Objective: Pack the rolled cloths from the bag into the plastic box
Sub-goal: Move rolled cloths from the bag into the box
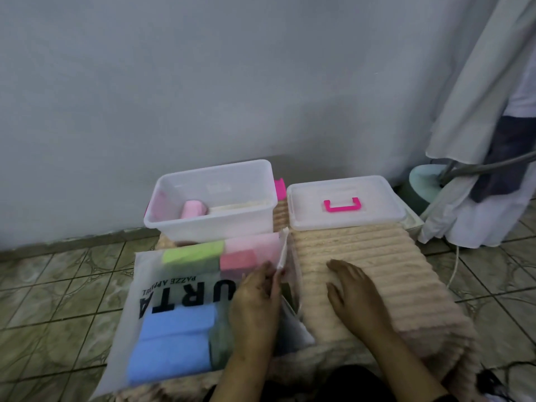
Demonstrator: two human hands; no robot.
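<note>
A frosted plastic bag [150, 288] with black lettering lies at the near left, its mouth facing right. Rolled cloths show through it: green [193, 253], pink-red [239, 259] and blue [174, 340]. My left hand [256, 306] lies on the bag by its mouth, thumb and fingers pinching the bag's upper edge. My right hand [355, 297] rests flat on the beige ribbed blanket [377, 256], fingers apart, holding nothing. Behind the bag stands the clear plastic box [261, 219] with one pink rolled cloth [192, 209] inside at its left.
The box lid [377, 216] with a pink handle [342, 205] lies right of the box. A pink clip [280, 188] sticks out between them. The grey wall is close behind. Hanging white fabric [475, 111] and a pale stand base [425, 181] occupy the far right. Tiled floor [58, 291] is on the left.
</note>
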